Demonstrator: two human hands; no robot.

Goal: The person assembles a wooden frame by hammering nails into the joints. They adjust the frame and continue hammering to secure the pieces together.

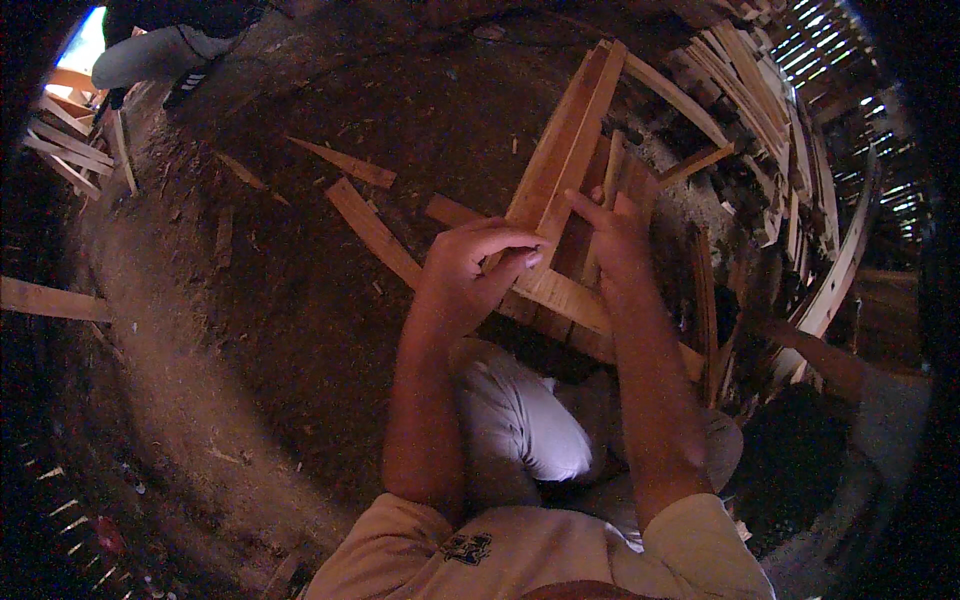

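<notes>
My left hand [478,262] is closed in a pinch above the near end of a wooden frame [575,150] made of long boards. Whatever is between its fingertips is too small to make out. On the frame's right side my right hand [618,235] is closed around a slim wooden handle [615,165]. A dark head at the handle's far end makes it look like a hammer, though my fingers hide part of it. The frame's near crosspiece [565,298] lies just in front of my knees, beneath both hands.
Loose wood strips [375,230] and a pointed offcut [342,162] lie on the dirt floor to the left. Stacked slats [745,90] line the right side. Another person's arm [825,362] reaches in there. A person in grey trousers [165,58] is at the far left.
</notes>
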